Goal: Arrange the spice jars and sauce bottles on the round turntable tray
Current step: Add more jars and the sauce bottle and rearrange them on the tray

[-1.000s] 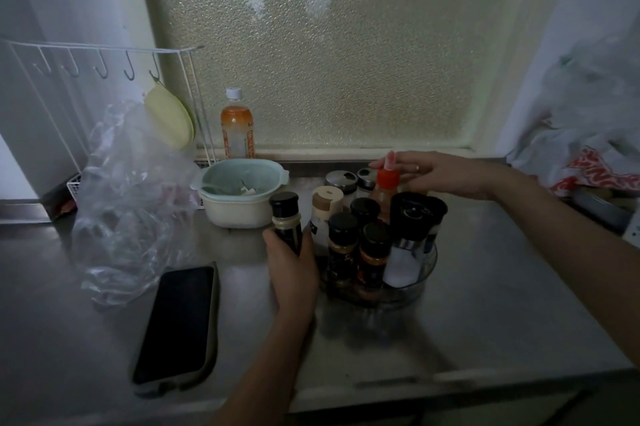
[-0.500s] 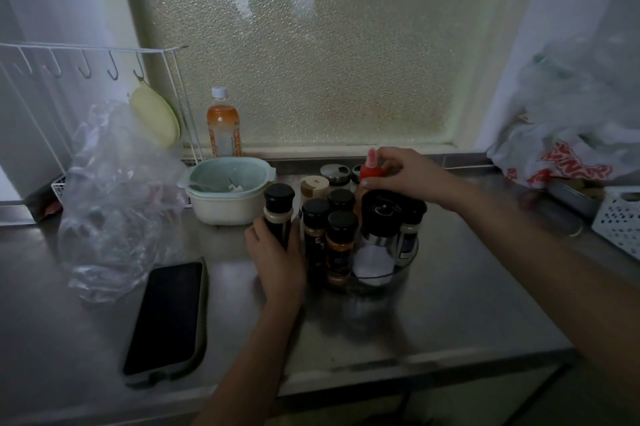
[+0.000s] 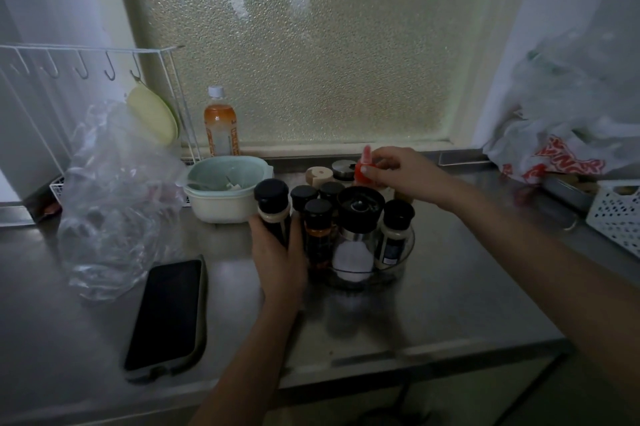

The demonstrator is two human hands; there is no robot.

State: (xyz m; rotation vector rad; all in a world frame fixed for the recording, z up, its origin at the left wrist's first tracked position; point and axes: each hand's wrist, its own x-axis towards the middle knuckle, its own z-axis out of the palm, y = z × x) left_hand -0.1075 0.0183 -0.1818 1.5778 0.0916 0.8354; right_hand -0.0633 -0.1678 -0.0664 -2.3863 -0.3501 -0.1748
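Observation:
A clear round turntable tray (image 3: 398, 268) stands mid-counter, crowded with several black-capped spice jars, a big black-lidded shaker (image 3: 358, 218) of white powder and a red-capped sauce bottle (image 3: 364, 167) at the back. My left hand (image 3: 277, 252) grips a dark black-capped bottle (image 3: 272, 207) upright at the tray's left edge. My right hand (image 3: 403, 173) reaches over the jars and pinches the red-capped bottle's top. A tan-lidded jar (image 3: 318, 175) and a metal-lidded jar (image 3: 343, 167) stand at the tray's far side.
A pale green bowl (image 3: 225, 190) sits left of the tray, with an orange drink bottle (image 3: 220, 128) behind it. A crumpled clear bag (image 3: 114, 204) and a phone (image 3: 168, 315) lie at left. White wire rack (image 3: 86, 55), plastic bags (image 3: 568, 148) and white basket (image 3: 616, 211) flank the counter.
My left hand has brought the dark bottle closer against the tray's left edge. My right hand has closed onto the red cap. The view has shifted slightly.

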